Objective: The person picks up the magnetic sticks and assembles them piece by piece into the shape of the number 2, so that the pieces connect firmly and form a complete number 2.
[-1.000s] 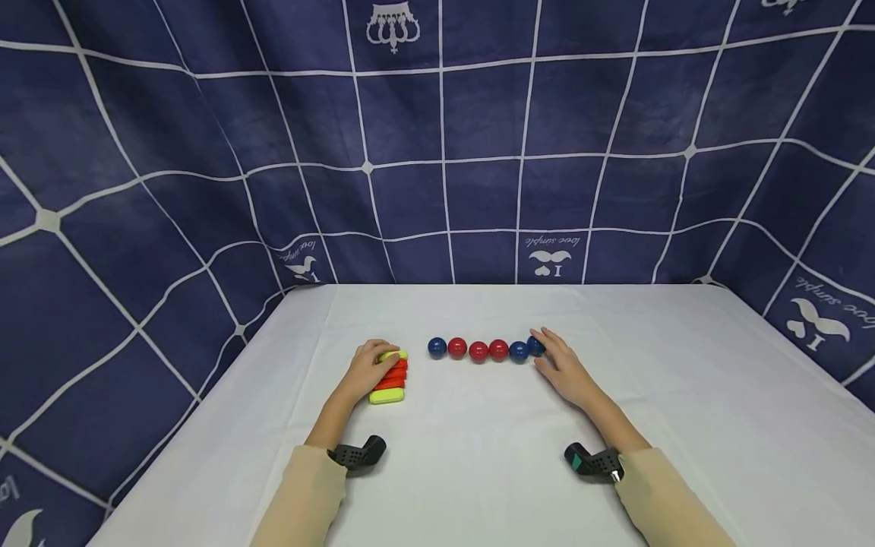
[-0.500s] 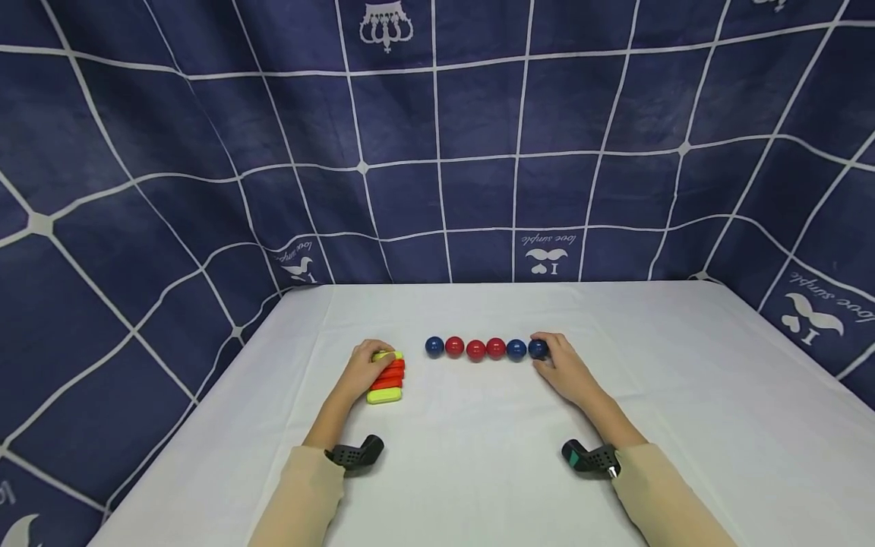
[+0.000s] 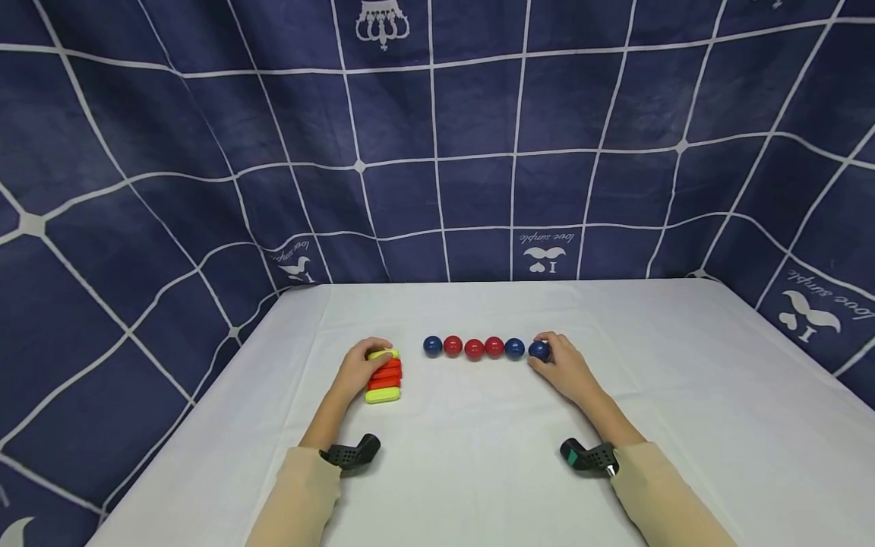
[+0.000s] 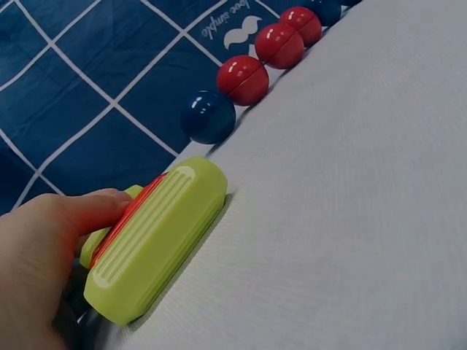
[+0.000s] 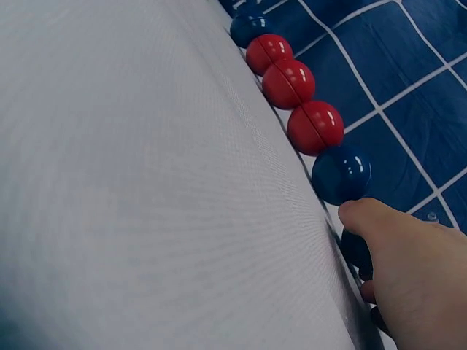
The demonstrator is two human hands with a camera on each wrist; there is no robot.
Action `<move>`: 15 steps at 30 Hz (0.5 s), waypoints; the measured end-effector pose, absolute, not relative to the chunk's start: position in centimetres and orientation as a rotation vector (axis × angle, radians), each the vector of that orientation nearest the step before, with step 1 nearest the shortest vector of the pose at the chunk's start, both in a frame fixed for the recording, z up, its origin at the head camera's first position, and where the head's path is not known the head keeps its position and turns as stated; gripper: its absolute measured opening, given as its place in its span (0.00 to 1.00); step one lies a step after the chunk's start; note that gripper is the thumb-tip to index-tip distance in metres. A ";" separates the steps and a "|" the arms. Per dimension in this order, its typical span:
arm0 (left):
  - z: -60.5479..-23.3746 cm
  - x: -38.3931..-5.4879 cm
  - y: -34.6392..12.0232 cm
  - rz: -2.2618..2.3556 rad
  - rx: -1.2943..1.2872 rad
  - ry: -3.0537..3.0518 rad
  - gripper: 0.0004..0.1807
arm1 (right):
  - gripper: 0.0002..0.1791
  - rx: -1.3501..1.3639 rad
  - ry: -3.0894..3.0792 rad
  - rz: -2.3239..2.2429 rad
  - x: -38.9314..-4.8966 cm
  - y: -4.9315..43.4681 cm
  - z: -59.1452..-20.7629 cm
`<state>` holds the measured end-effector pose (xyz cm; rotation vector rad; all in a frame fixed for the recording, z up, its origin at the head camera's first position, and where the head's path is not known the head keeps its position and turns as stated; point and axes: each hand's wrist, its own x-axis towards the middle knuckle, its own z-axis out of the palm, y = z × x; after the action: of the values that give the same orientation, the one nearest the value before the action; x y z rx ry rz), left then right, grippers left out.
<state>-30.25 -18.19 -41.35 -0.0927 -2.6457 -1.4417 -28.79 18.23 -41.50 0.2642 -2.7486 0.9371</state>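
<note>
My left hand (image 3: 358, 371) lies over the far left end of a row of red blocks (image 3: 385, 378) with yellow-green blocks at both ends. Its fingers and thumb pinch the far yellow-green block (image 3: 383, 354); the near yellow-green block (image 4: 164, 240) faces the left wrist camera. My right hand (image 3: 563, 372) grips the rightmost blue ball (image 3: 538, 350) between thumb and fingers, partly hidden by the hand in the right wrist view. To its left, a small gap away, another blue ball (image 3: 514, 349) ends a line with three red balls (image 3: 474, 349) and a blue ball (image 3: 432, 346).
A white cloth (image 3: 472, 456) covers the table. Behind and at both sides hangs a dark blue curtain (image 3: 478, 190) with white lines. Each wrist carries a black camera mount, one at the left (image 3: 352, 453) and one at the right (image 3: 588, 456).
My right fingers have curled round the rightmost blue ball, which has shifted slightly right and now stands apart from its neighbour. My left hand keeps its place on the blocks.
</note>
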 end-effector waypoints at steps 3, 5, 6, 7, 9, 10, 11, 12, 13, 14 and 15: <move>-41.3 -30.3 -18.1 -1.416 -0.086 -2.612 0.13 | 0.24 0.268 -2.745 0.939 -28.8 18.3 -41.5; -41.2 -30.2 -18.0 -1.385 -0.096 -2.581 0.14 | 0.24 0.260 -2.744 0.940 -28.8 18.3 -41.5; -41.1 -30.2 -17.9 -1.373 -0.103 -2.559 0.14 | 0.24 0.256 -2.742 0.941 -28.8 18.3 -41.5; -41.0 -30.2 -17.7 -1.358 -0.110 -2.538 0.14 | 0.24 0.254 -2.739 0.945 -28.8 18.3 -41.6; -40.5 -30.0 -17.1 -1.349 -0.121 -2.496 0.16 | 0.24 0.242 -2.737 0.961 -28.8 18.2 -41.6; -40.2 -29.9 -16.8 -1.354 -0.121 -2.478 0.17 | 0.24 0.237 -2.736 0.971 -28.9 18.2 -41.6; -40.0 -29.8 -16.3 -1.363 -0.117 -2.459 0.17 | 0.24 0.234 -2.736 0.980 -28.8 18.2 -41.6; -39.7 -29.7 -15.7 -1.381 -0.121 -2.442 0.17 | 0.23 0.231 -2.735 0.990 -28.8 18.2 -41.6; -39.4 -29.6 -15.1 -1.390 -0.135 -2.425 0.17 | 0.23 0.228 -2.735 1.000 -28.8 18.2 -41.6; -39.1 -29.3 -14.4 -1.398 -0.152 -2.415 0.17 | 0.23 0.223 -2.734 1.008 -28.8 18.2 -41.5; -38.9 -29.1 -13.6 -1.410 -0.181 -2.394 0.17 | 0.23 0.219 -2.735 1.016 -28.8 18.2 -41.5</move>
<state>-29.07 -13.60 -38.87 -0.1808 -2.3945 -1.4103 -28.80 18.20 -41.50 0.2194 -2.7354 1.0156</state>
